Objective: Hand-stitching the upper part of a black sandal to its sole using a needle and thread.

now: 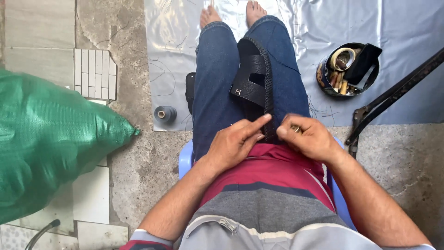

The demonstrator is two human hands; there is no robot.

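While I sit on the blue plastic chair (186, 158), these lines tell what lies under my eyes.

Sandal: the black sandal (255, 79) lies along my lap between my thighs, heel end toward my hands, its wide strap with a small metal buckle facing up and its stitched edge running down toward my belly.

Left hand: my left hand (235, 142) rests at the near end of the sandal, forefinger stretched out and pressed against the sole's edge, the other fingers curled loosely under; it pinches nothing that I can see.

Right hand: my right hand (309, 135) sits just beside the same end, fingers drawn together, thumb and forefinger nipped on something small that I cannot make out.

Legs: my blue jeans (216, 74) run out to my bare feet on the grey plastic sheet (333, 28).

Round tin: a dark round tin (348, 69) stands on the sheet to my right, well apart from my hands, holding a roll of tape and small tools.

Spool: a grey thread spool (164, 114) stands on the sheet's edge to my left.

Sack: a green woven sack (46, 139) bulges on the tiled floor at far left.
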